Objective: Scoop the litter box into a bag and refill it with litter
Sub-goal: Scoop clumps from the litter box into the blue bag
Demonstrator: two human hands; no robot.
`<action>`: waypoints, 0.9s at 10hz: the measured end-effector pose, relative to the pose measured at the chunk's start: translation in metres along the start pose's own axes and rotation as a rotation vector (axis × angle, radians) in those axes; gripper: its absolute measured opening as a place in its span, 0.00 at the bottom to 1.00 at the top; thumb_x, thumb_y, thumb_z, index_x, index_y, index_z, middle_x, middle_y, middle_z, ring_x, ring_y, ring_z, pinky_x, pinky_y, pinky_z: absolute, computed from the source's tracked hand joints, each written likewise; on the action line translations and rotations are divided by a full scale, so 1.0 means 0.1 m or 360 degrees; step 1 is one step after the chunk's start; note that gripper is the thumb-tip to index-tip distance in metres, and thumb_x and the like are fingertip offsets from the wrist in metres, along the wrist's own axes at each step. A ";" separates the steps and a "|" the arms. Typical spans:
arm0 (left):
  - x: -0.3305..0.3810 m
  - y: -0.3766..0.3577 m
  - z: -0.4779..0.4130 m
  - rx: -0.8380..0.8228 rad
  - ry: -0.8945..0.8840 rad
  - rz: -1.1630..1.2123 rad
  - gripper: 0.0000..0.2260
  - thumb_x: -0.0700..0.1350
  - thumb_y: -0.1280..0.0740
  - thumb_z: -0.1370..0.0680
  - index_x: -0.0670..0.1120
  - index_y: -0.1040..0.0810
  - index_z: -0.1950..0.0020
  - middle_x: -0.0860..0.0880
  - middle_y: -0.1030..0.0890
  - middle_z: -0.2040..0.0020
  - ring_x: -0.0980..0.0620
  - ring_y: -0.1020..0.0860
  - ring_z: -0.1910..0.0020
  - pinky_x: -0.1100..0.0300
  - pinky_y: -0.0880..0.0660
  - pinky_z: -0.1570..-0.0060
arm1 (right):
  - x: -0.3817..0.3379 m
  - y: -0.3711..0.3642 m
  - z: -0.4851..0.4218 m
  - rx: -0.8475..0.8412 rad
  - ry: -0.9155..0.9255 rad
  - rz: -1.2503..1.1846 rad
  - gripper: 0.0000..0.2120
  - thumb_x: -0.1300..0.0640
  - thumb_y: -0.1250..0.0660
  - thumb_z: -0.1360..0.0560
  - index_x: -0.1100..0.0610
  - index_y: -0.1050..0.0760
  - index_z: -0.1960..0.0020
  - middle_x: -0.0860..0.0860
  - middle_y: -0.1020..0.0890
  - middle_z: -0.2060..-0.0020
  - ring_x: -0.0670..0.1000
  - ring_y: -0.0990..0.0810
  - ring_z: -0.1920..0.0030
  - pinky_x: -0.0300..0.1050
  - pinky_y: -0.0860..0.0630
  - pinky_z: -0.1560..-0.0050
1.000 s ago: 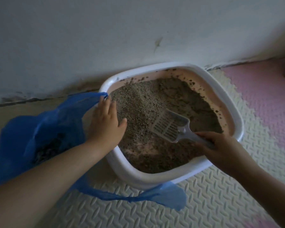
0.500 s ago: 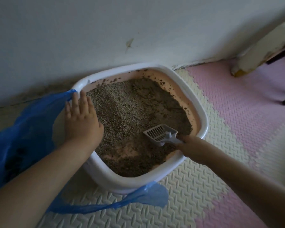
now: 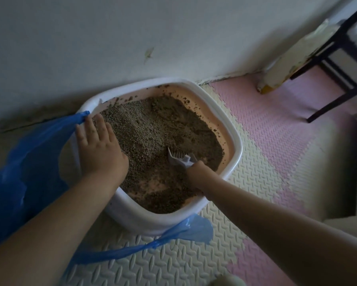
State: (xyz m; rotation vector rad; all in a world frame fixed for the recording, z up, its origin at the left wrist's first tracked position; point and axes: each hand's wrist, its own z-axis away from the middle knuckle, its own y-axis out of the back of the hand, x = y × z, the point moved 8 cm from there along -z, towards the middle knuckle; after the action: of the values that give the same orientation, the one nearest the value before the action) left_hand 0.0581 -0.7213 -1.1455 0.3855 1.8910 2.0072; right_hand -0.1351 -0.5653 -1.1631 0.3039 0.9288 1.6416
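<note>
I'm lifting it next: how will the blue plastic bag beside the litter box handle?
Probably floppy: the thin blue plastic bag sags in folds, a strip trailing by the white plastic litter box. Its mouth likely won't stay open alone; the left hand lies flat at its edge.

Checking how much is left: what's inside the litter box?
Brown litter, a bare pink patch, and the scoop gripped by the right hand. Anything buried is hidden.

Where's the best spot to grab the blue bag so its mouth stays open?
Probably the upper edge of the bag, where it drapes onto the litter box rim by the fingertips of the left hand. Come from above with that hand, as the right hand holds the scoop: the edge is raised and free, while the lower edge runs under the box's front.
</note>
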 end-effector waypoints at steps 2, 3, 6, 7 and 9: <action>-0.01 -0.01 0.01 0.0011 -0.0002 0.0018 0.34 0.56 0.48 0.22 0.38 0.51 0.23 0.38 0.54 0.22 0.36 0.56 0.24 0.41 0.59 0.27 | -0.24 0.09 -0.10 0.0145 0.0030 -0.0146 0.17 0.62 0.46 0.20 0.65 0.34 0.33 0.54 0.29 0.59 0.47 0.34 0.67 0.40 0.34 0.66; -0.01 0.01 0.01 0.0017 0.0007 0.0040 0.33 0.56 0.48 0.22 0.39 0.50 0.23 0.39 0.53 0.22 0.36 0.56 0.24 0.41 0.59 0.27 | -0.42 0.17 -0.22 0.0162 0.0117 0.0168 0.19 0.64 0.46 0.20 0.63 0.37 0.29 0.61 0.30 0.37 0.54 0.25 0.49 0.44 0.26 0.54; -0.04 0.05 0.00 0.0121 0.0011 0.0253 0.32 0.54 0.45 0.23 0.39 0.47 0.23 0.40 0.50 0.22 0.39 0.56 0.24 0.43 0.61 0.27 | -0.46 0.30 -0.68 0.0271 0.0238 -0.0166 0.20 0.58 0.45 0.20 0.59 0.39 0.29 0.55 0.25 0.51 0.51 0.27 0.59 0.42 0.30 0.64; -0.03 0.05 -0.01 0.0131 0.0022 0.0264 0.33 0.55 0.45 0.22 0.40 0.49 0.23 0.40 0.51 0.22 0.39 0.58 0.24 0.43 0.61 0.26 | -0.50 0.37 -0.80 0.0340 0.0288 -0.0151 0.20 0.60 0.45 0.20 0.60 0.39 0.28 0.55 0.28 0.49 0.52 0.29 0.54 0.43 0.32 0.61; -0.05 0.05 -0.03 0.0173 0.0057 0.0313 0.32 0.53 0.44 0.22 0.40 0.48 0.23 0.42 0.50 0.22 0.41 0.59 0.24 0.44 0.60 0.26 | -0.73 0.41 -0.93 0.0533 0.0451 0.0187 0.20 0.60 0.44 0.19 0.62 0.38 0.28 0.56 0.24 0.43 0.56 0.22 0.47 0.49 0.23 0.50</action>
State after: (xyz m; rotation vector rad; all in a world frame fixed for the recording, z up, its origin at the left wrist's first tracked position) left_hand 0.0612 -0.7262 -1.1405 0.5898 2.0611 2.0501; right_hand -0.2020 -0.6708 -1.1741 0.3644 1.4299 1.6593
